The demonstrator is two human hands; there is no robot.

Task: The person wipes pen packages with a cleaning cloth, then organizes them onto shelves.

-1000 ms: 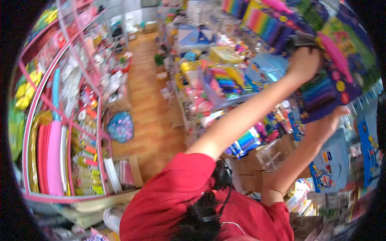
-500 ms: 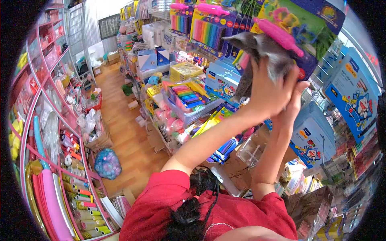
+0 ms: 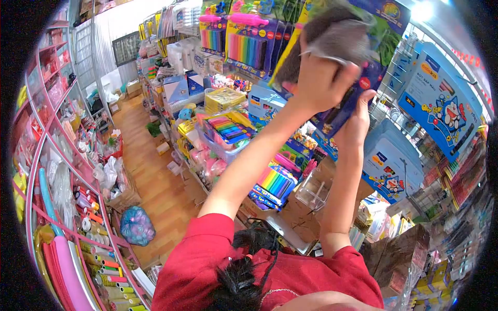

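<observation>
A dark grey cloth [image 3: 337, 33], blurred by motion, lies against a hanging clay pack [image 3: 381, 54] at the upper right. My left hand [image 3: 324, 83] is closed on the cloth, pressing it to the front of the pack. Below and to the right, my right hand [image 3: 355, 122] is at the pack's lower edge, its thumb up along the side and the other fingers hidden behind. More packs with coloured sticks [image 3: 254, 44] hang just left of it.
Blue cartoon-printed cases [image 3: 438, 103] hang at the right. Below the hands are a plastic tub of colour packs [image 3: 228, 150] and a clear box [image 3: 314, 189]. Pink-framed shelves [image 3: 52, 124] line the left, beside a bag of balls [image 3: 137, 226] on the floor.
The view has shifted a little, with the shelf goods now lower left. The cloth and my left hand have moved up and left over the pack, whose printed front shows more.
</observation>
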